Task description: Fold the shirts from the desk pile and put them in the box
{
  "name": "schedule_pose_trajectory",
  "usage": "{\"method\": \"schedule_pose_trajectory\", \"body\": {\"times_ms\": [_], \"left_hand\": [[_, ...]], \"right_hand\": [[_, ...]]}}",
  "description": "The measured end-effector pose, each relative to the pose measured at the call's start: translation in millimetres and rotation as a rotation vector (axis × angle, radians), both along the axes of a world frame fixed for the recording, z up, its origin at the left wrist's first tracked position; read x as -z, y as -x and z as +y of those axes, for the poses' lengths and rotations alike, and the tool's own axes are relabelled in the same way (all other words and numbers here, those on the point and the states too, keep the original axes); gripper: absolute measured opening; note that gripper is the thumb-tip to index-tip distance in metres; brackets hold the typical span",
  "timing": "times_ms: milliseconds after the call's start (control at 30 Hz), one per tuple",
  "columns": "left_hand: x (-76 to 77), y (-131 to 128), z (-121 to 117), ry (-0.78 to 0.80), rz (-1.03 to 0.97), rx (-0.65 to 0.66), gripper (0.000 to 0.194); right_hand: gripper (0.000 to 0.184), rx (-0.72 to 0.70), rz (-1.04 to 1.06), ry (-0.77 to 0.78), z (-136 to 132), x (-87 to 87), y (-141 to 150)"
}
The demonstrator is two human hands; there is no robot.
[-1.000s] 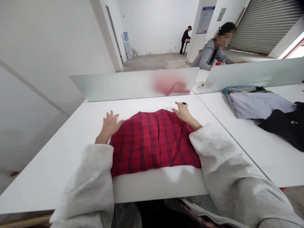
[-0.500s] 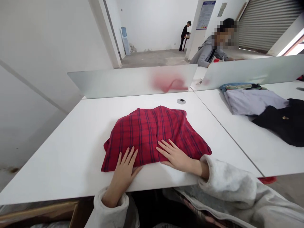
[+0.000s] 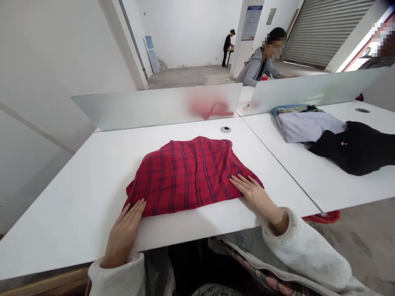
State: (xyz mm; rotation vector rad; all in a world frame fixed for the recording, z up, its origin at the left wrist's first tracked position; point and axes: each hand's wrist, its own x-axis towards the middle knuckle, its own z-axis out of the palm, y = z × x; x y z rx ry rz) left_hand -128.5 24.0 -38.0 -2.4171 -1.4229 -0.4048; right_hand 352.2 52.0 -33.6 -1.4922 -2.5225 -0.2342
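Note:
A red garment with dark blue plaid lines [image 3: 188, 174] lies spread on the white table [image 3: 83, 197] in front of me; its exact kind does not show. My left hand [image 3: 126, 228] rests at its near left corner, fingers stretched out on the cloth and holding nothing. Over at the near right corner, my right hand [image 3: 254, 195] lies with its fingers extended on the fabric, also grasping nothing. Slight wrinkles run through the cloth, mostly on its right side.
A frosted divider [image 3: 123, 107] runs along the table's back edge. On the adjoining table at right are a folded pale striped garment [image 3: 308, 127] and a black garment [image 3: 364, 148]. Beyond the divider sits a person in a grey top [image 3: 253, 65]; another person [image 3: 227, 47] stands farther back.
My hands have moved apart along the near edge of the plaid garment, the left to its left corner, the right to its right corner. The camera view has turned slightly rightward.

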Motion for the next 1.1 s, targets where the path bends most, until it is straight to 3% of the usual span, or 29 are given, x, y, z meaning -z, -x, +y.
{"method": "schedule_pose_trajectory", "body": {"times_ms": [200,267,367,433,533,633,833,933,1100], "left_hand": [[0.3,4,-10,0.116,-0.193,-0.054,0.042],[-2.2,-4,-16,0.129,-0.337,-0.192,0.046],[-10.3,-15,-22,0.121,-0.51,-0.55,0.057],[-17.3,-20,-19,0.158,-0.558,-0.73,0.061],[-26.8,-26,-8,0.267,-0.628,-0.848,0.059],[-32.3,-31,2,0.349,-0.707,-0.905,0.05],[-30.4,-24,1,0.293,-0.686,-1.026,0.041],[-32.6,-14,2,0.393,-0.599,-0.952,0.037],[-47.1,-5,18,0.478,-0.486,-0.881,0.048]], "right_hand": [[0.059,0.075,0.149,0.049,-5,6.6,-19],[0.057,0.023,0.204,0.131,-12,3.4,-25],[0.051,0.002,0.361,0.219,-22,-4.8,-36],[0.048,0.189,0.474,0.129,-24,-6.7,-42],[0.052,0.55,0.519,-0.022,-18,-1.2,-43],[0.048,0.636,0.514,0.056,-8,4.3,-36],[0.043,0.776,0.531,0.06,-1,3.9,-36],[0.043,0.736,0.52,0.142,1,5.6,-43],[0.05,0.697,0.584,0.074,16,0.8,-40]]}}
